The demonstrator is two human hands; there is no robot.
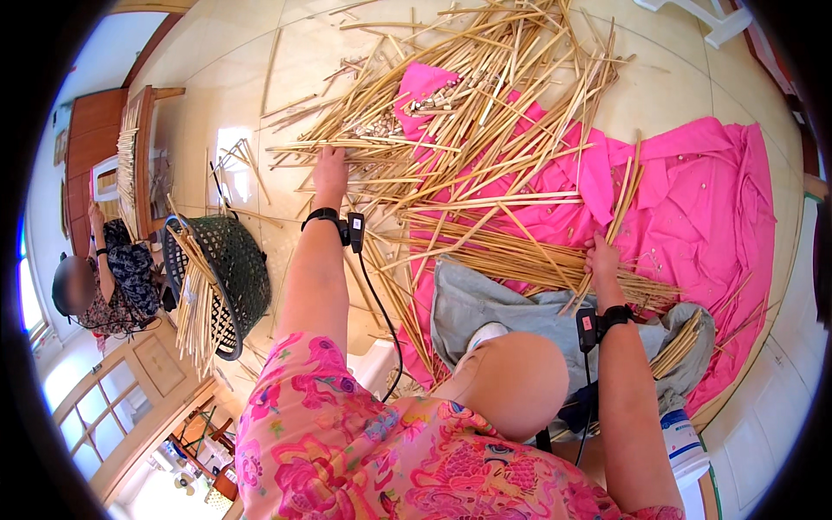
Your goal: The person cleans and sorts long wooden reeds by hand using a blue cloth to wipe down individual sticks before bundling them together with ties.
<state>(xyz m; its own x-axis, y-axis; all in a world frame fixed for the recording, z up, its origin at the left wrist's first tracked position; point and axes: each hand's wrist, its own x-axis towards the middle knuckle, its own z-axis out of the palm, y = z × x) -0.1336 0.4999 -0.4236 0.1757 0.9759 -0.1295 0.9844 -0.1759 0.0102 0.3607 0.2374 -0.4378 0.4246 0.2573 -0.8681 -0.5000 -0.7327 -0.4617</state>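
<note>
Pale yellow dried stalks [485,139], like reeds or thin canes, lie in a large loose heap on the floor and over a pink cloth [693,191]. At the heap's left edge, my left hand [330,173] has its fingers curled on stalk ends; how many it grips is hard to see. My right hand [601,260] is closed around a few upright stalks [626,195], which tilt away from me. Below it, a straighter bundle of stalks [511,256] lies across the pink cloth and beside a grey-blue cloth [468,299] near my knee.
To the left stands a dark green plastic basket [247,277] with stalks leaning in it. Beyond it another person [113,277] sits beside a wooden bench [143,165] with stalks. A white bucket [682,446] is near my right forearm. White plastic legs [719,26] show at far right.
</note>
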